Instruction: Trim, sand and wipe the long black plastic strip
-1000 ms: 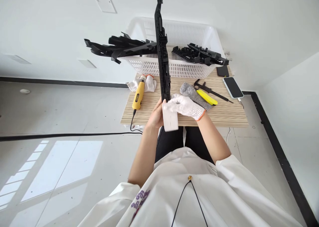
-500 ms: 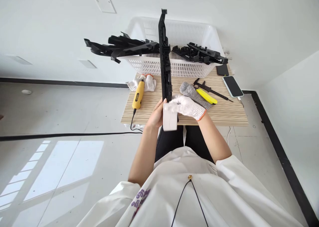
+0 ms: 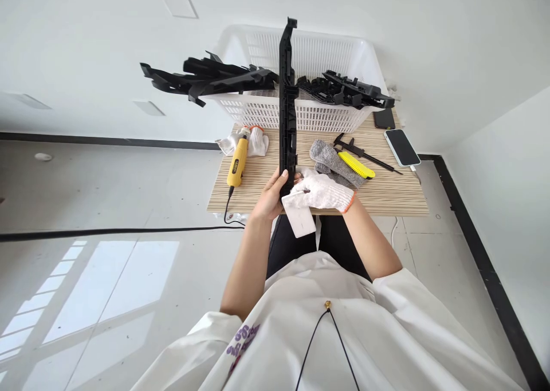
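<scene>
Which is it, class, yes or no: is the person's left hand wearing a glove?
No, the left hand gripping the black part is bare, while the right hand wears a white glove.

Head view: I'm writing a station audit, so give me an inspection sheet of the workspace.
Surface: striped table, white basket at its far side
Job's things: long black part, flat white piece; more black parts in the basket, some jutting past its left side
Clutter: yellow tool and white fabric at left; grey fabric, yellow brush-like item, black caliper, phone and dark flat device at right
Left hand: bare, holding the long black part
Right hand: gloved, holding the flat white piece
Cables: black cord from the yellow tool; black cable running left; white lead at the phone
Surroundings: white walls, pale floor
</scene>
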`<state>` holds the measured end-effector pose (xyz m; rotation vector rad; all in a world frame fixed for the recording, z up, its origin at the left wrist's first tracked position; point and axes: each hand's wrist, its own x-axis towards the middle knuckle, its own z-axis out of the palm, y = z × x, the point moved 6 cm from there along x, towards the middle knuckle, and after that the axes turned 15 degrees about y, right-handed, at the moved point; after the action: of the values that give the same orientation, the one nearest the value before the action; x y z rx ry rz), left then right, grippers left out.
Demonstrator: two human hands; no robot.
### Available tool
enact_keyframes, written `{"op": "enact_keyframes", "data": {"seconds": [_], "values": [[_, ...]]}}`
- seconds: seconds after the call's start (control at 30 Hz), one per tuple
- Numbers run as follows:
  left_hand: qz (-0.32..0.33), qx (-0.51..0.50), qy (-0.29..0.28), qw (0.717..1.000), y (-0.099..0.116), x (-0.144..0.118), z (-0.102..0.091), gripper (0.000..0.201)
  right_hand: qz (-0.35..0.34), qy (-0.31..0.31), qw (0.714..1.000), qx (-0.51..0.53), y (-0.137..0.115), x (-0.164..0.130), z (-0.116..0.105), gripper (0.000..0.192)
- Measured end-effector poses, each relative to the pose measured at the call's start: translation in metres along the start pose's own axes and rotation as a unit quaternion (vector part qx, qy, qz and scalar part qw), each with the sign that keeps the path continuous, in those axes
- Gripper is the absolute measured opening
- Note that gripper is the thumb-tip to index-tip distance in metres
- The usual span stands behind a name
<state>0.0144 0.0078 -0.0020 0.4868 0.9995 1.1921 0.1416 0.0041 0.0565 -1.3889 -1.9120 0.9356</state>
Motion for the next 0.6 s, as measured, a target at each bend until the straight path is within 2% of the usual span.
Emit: {"op": "enact_keyframes", "data": {"seconds": [0.07, 0.1, 0.2, 0.23, 0.33, 0.47, 0.6], "values": [[0.005, -0.004, 0.003, 1.0, 0.0, 0.001, -0.001, 0.039, 0.028, 0.02, 0.997, 0.07, 0.001, 0.003, -0.002, 0.035], [0.008, -0.006, 0.006, 1.0, 0.0, 0.002, -0.002, 0.041, 0.047, 0.052, 0.989, 0.131, 0.0, 0.006, -0.006, 0.035], [0.011, -0.008, 0.012, 1.0, -0.001, 0.002, -0.004, 0.046, 0.087, 0.171, 0.939, 0.286, -0.002, 0.015, -0.021, 0.035], [0.006, -0.007, 0.006, 1.0, -0.002, 0.002, -0.004, 0.047, 0.099, 0.184, 0.93, 0.304, -0.004, 0.018, -0.022, 0.034], [-0.003, -0.01, -0.034, 0.999, -0.002, 0.001, 0.001, 0.045, 0.137, 0.137, 0.935, 0.297, -0.01, 0.029, -0.014, 0.033], [0.016, -0.001, -0.045, 0.999, -0.001, -0.002, 0.003, 0.04, 0.139, 0.169, 0.927, 0.304, -0.011, 0.044, -0.014, 0.032], [0.019, 0.021, -0.062, 0.998, -0.002, -0.004, 0.008, 0.039, 0.154, 0.123, 0.933, 0.301, -0.006, 0.053, -0.007, 0.023]]}}
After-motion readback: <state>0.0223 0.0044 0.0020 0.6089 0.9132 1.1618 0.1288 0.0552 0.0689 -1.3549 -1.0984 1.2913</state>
